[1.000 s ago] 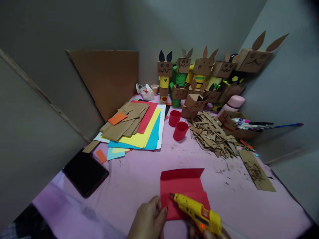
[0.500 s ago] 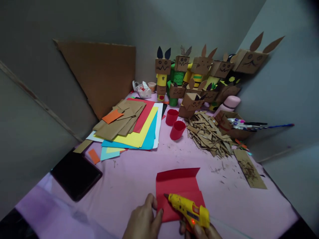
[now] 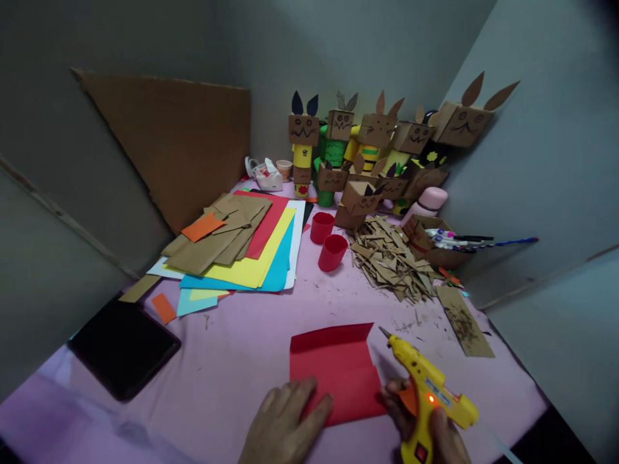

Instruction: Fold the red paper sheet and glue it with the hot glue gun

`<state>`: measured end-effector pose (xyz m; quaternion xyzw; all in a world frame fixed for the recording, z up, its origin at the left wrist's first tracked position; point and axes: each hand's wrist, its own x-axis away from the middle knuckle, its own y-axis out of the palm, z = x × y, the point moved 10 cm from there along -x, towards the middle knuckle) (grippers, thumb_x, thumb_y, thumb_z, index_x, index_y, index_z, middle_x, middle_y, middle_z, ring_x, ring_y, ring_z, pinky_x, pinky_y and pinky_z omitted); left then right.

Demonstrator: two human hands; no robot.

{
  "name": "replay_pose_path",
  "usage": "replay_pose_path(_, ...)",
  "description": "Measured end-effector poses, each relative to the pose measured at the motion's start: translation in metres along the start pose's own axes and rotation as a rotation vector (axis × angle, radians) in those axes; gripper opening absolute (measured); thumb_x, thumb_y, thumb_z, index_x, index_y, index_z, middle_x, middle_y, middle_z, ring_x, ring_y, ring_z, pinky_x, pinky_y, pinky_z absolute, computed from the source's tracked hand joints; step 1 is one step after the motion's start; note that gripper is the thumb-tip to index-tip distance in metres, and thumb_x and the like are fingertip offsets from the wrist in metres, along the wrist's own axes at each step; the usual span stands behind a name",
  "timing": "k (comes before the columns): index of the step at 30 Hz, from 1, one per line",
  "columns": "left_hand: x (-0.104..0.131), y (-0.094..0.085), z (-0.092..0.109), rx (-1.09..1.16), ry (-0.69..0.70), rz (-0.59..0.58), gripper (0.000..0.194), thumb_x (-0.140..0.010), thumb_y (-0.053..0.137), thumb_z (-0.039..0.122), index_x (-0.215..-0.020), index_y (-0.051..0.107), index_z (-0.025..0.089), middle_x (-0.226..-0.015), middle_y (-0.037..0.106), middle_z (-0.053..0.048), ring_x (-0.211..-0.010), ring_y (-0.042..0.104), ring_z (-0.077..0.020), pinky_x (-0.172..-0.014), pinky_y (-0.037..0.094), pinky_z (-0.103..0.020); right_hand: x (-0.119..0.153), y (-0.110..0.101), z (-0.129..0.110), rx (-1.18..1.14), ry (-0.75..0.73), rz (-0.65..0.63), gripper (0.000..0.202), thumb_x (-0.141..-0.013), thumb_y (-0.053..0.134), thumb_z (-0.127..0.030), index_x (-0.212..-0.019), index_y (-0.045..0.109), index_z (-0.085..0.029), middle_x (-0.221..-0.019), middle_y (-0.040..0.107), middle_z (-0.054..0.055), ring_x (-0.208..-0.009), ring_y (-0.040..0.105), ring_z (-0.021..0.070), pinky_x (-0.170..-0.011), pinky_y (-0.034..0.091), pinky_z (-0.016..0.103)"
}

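Observation:
A folded piece of red paper [image 3: 338, 367] lies flat near the table's front, its far edge creased upward. My left hand [image 3: 290, 422] rests on its lower left part, fingers stretched out over the paper. In my right hand [image 3: 425, 425] is a yellow hot glue gun [image 3: 430, 383], its light glowing red and its nozzle aimed up and left. The gun is beside the paper's right edge, with the fingertips close to that edge. Farther back stand two red paper tubes [image 3: 333, 252].
Coloured paper and cardboard sheets [image 3: 220, 248] are stacked at left, behind a black tablet-like slab [image 3: 124, 348]. Cardboard scraps [image 3: 389, 261] are heaped at right, near a box of pens [image 3: 440, 258]. Several cardboard animal figures [image 3: 370, 132] stand at the back.
The glue gun has swung right, off the red paper, and now points more upward. My left hand has spread flatter onto the paper. The whole view has shifted slightly.

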<state>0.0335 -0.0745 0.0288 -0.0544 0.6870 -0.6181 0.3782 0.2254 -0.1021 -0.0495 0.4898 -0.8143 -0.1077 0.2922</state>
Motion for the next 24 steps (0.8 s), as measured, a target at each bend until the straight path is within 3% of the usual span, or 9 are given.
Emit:
replay_pose_path(2,-0.005,-0.006,0.009,-0.038,0.087,0.094,0.033,-0.093,0.031,0.026,-0.108,0.06,0.023,-0.106,0.068,-0.005,-0.093,0.06,-0.0191,-0.073,0.044,-0.03,-0.002,-0.008,-0.001,-0.061,-0.006,0.048,0.038,-0.07,0.065,-0.052,-0.096,0.064,-0.025,-0.093,0.073,0.004,-0.094,0.066,0.021,-0.082,0.053,0.029)
replay_pose_path(4,-0.008,-0.015,0.009,-0.028,0.08,0.231,0.041,-0.095,0.024,0.022,-0.094,0.065,0.026,-0.096,0.072,0.002,-0.089,0.06,-0.0156,-0.075,0.04,-0.028,-0.005,-0.01,0.003,-0.113,-0.007,0.061,0.034,-0.072,0.065,-0.049,-0.095,0.064,-0.023,-0.092,0.074,0.004,-0.095,0.066,0.0198,-0.081,0.053,0.027)
replay_pose_path(6,-0.009,-0.017,0.009,-0.004,0.066,0.284,0.046,-0.096,0.021,0.02,-0.088,0.066,0.026,-0.087,0.073,0.005,-0.085,0.061,-0.0135,-0.077,0.038,-0.027,-0.008,-0.01,0.007,-0.14,-0.007,0.073,0.032,-0.072,0.065,-0.048,-0.091,0.064,-0.022,-0.089,0.074,0.004,-0.094,0.066,0.0198,-0.08,0.054,0.026)
replay_pose_path(9,-0.008,0.002,0.016,-0.013,0.102,0.156,0.039,-0.095,0.026,0.019,-0.097,0.064,0.024,-0.094,0.073,0.004,-0.087,0.062,-0.0129,-0.079,0.038,-0.027,-0.01,-0.012,0.012,-0.151,0.006,0.091,0.033,-0.07,0.067,-0.048,-0.089,0.064,-0.021,-0.088,0.073,0.004,-0.092,0.067,0.0206,-0.075,0.055,0.026)
replay_pose_path(15,-0.002,0.005,0.017,-0.031,0.021,0.24,0.033,-0.091,0.033,0.022,-0.092,0.066,0.027,-0.09,0.073,0.0,-0.082,0.064,-0.0177,-0.074,0.042,-0.032,-0.012,-0.012,0.013,-0.121,0.03,0.117,0.037,-0.069,0.067,-0.048,-0.091,0.063,-0.018,-0.088,0.073,0.008,-0.094,0.067,0.0233,-0.073,0.055,0.028)
replay_pose_path(18,-0.004,0.003,0.023,-0.068,0.081,0.228,0.04,-0.093,0.027,0.016,-0.093,0.066,0.025,-0.094,0.073,0.001,-0.085,0.064,-0.0147,-0.074,0.044,-0.028,-0.01,-0.016,0.009,-0.074,0.013,0.14,0.044,-0.067,0.068,-0.051,-0.096,0.062,-0.017,-0.09,0.074,0.009,-0.093,0.067,0.0232,-0.077,0.054,0.029)
replay_pose_path(21,-0.005,0.004,0.029,-0.074,0.143,0.182,0.042,-0.094,0.024,0.013,-0.098,0.065,0.023,-0.096,0.072,0.003,-0.087,0.064,-0.0127,-0.073,0.047,-0.025,-0.004,-0.02,0.002,-0.005,0.018,0.144,0.042,-0.066,0.069,-0.051,-0.096,0.062,-0.022,-0.089,0.074,0.005,-0.089,0.068,0.0227,-0.067,0.056,0.027)
replay_pose_path(24,-0.003,0.007,0.03,-0.032,0.142,0.151,0.036,-0.093,0.029,0.015,-0.1,0.064,0.019,-0.095,0.073,0.0,-0.087,0.065,-0.0136,-0.074,0.05,-0.024,0.004,-0.01,-0.009,0.097,0.012,0.05,0.041,-0.06,0.071,-0.055,-0.087,0.064,-0.025,-0.083,0.073,0.003,-0.074,0.069,0.0203,-0.062,0.055,0.027)
